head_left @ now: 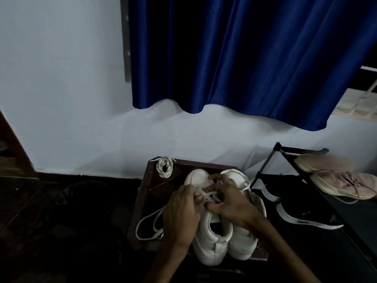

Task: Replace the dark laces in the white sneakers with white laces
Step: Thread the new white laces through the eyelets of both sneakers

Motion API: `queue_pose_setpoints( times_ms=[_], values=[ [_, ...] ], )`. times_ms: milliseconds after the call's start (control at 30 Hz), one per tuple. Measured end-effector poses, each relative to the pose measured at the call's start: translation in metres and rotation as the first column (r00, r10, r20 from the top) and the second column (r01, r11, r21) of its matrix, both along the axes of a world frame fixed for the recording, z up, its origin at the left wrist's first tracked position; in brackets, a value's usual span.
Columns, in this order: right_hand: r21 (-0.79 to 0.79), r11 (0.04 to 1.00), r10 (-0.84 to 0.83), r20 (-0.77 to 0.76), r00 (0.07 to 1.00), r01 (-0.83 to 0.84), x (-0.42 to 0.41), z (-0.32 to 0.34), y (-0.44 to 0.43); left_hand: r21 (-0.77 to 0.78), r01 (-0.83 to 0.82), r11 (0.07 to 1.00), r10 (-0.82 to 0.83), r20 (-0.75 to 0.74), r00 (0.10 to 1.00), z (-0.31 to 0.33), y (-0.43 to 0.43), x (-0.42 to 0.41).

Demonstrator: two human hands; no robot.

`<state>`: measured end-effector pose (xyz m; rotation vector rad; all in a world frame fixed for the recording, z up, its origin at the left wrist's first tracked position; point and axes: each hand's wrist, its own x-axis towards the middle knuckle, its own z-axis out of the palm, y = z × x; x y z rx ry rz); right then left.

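Dim room, pale wall (61,99), deep blue satin curtain (244,58) hanging at twelve o'clock. Below you, a dark wooden stool (146,193) carries the pair of white leather sneakers (212,237), side by side, toes pointing to the wall.

- Your left hand (181,211): fingers curled tight, pinching a flat white lace (146,225) at the eyelets of the left-side sneaker. The lace's slack loops off toward eight o'clock.
- Your right hand (230,203): fingers arched and spread over the same lacing, fingertips on the toe cap. Whether it grips the lace cannot be told.
- A coiled white lace (164,167): on the stool at eleven o'clock of the sneakers, apart from them.
- A black metal shoe rack (273,160): at three o'clock, holding pink knit trainers (336,180) and black trainers with white soles (306,213).
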<state>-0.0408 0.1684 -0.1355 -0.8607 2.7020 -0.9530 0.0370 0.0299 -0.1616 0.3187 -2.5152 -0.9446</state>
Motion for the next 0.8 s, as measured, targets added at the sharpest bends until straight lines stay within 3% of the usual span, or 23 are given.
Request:
queue_pose_setpoints(
  times_ms=[133, 267, 367, 433, 533, 567, 633, 700, 800],
  values=[
    [0.021, 0.999, -0.049, 0.009, 0.999, 0.049, 0.004, 0.005, -0.002, 0.014, 0.052, 0.999, -0.053, 0.027, 0.998, 0.0, -0.017, 0.008],
    [0.12, 0.987, -0.068, -0.263, 0.962, 0.103, 0.01, 0.01, -0.002, 0.121, 0.055, 0.991, -0.053, -0.023, 0.998, -0.006, -0.06, 0.033],
    [0.15, 0.975, -0.074, -0.468, 0.88, 0.162, 0.018, 0.015, -0.003, 0.329, 0.047, 0.943, -0.059, 0.029, 0.998, -0.009, -0.089, 0.057],
    [0.165, 0.971, -0.057, -0.54, 0.84, 0.172, 0.02, 0.018, -0.004, 0.387, 0.004, 0.922, -0.033, 0.068, 0.997, -0.011, -0.103, 0.067],
    [0.192, 0.974, 0.012, -0.571, 0.821, 0.12, 0.023, 0.021, -0.002, 0.123, -0.184, 0.975, 0.165, 0.149, 0.975, -0.009, -0.11, 0.07],
    [0.217, 0.97, 0.032, -0.563, 0.826, 0.111, 0.024, 0.022, 0.0, 0.008, -0.205, 0.979, 0.203, 0.117, 0.972, -0.004, -0.104, 0.067],
    [0.244, 0.963, 0.03, -0.525, 0.851, 0.116, 0.024, 0.023, 0.004, -0.118, -0.127, 0.985, 0.125, -0.03, 0.992, 0.009, -0.08, 0.057],
    [0.212, 0.971, 0.005, -0.472, 0.881, 0.108, 0.025, 0.022, 0.005, -0.117, -0.015, 0.993, 0.003, -0.104, 0.995, 0.019, -0.051, 0.041],
    [0.129, 0.988, -0.023, -0.43, 0.903, 0.087, 0.028, 0.017, 0.003, -0.034, 0.067, 0.997, -0.067, 0.006, 0.998, 0.015, -0.019, 0.016]
  ],
)
